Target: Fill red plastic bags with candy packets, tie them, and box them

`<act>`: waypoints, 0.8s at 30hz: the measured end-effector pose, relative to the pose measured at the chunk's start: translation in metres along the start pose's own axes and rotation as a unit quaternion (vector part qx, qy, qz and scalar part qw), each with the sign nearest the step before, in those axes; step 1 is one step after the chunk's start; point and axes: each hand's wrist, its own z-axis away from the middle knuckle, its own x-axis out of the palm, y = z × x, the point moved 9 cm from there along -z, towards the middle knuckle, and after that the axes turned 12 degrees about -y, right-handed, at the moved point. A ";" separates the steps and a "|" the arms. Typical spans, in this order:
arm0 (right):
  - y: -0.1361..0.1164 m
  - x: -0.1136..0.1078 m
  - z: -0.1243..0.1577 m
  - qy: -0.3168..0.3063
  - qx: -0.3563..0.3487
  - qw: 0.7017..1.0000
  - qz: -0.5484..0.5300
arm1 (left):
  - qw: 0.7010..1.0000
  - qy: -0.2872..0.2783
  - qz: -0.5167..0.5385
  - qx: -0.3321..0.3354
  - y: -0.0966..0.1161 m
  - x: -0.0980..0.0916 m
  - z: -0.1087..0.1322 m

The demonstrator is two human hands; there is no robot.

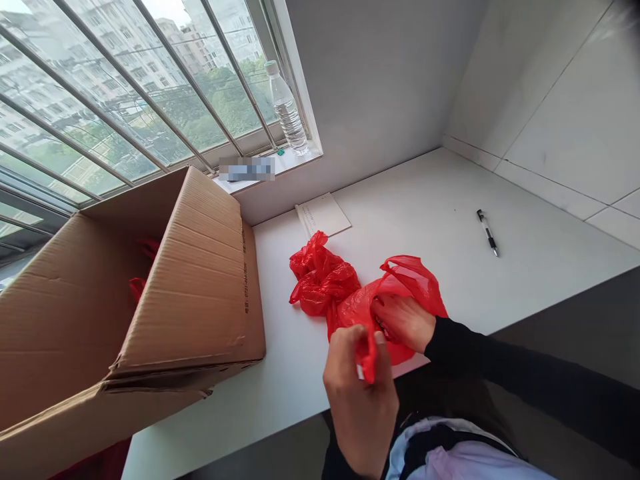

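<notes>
1. Your left hand (360, 393), at the lower middle of the frame, has its thumb and fingers pinched together on the rim of the loose red bag (357, 303).
2. Your right hand (403, 320), just right of centre, reaches into the mouth of that bag from the right. Its fingertips are hidden in the plastic, so you cannot tell how far apart the fingers are or whether they grip anything.
3. The loose red bag lies on the white table (405, 190) a little below and right of the frame's centre, near the table's front edge, its mouth spread around your right wrist.
4. Touching its upper left side is a bunched red bag (323, 277), crumpled and gathered.
5. Just above the bunched one, you have a pale booklet (327, 213) lying flat by the wall.
6. A pen (487, 233) lies well apart from your hands, right of centre.
7. A large cardboard box (200, 280) fills the left of the frame, its top spread wide, with red plastic (137, 288) visible inside.
8. At the upper middle, a clear bottle (289, 113) stands on the windowsill (305, 159) beside the barred window (165, 80).
</notes>
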 end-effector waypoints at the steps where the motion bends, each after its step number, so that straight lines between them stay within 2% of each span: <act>1: 0.004 0.001 -0.001 0.003 0.006 1.000 0.001 | 0.998 0.016 0.048 -0.038 -0.009 -0.008 0.000; 5: 0.016 -0.003 -0.002 0.028 0.022 0.999 -0.032 | 0.955 0.025 0.242 -0.170 -0.037 -0.023 0.002; 9: 0.026 -0.009 0.005 0.041 0.048 0.993 -0.102 | 0.919 0.018 0.315 -0.237 -0.055 -0.025 0.008; 13: 0.020 -0.015 0.006 0.032 0.059 0.991 -0.114 | 0.908 0.019 0.350 -0.229 -0.065 -0.025 0.010; 18: 0.003 -0.016 -0.006 -0.006 0.071 0.997 -0.027 | 0.901 -0.006 0.385 -0.200 -0.061 -0.020 0.002; 24: 0.000 -0.007 -0.010 -0.028 0.052 0.998 0.026 | 0.918 -0.018 0.348 -0.188 -0.057 -0.021 -0.001</act>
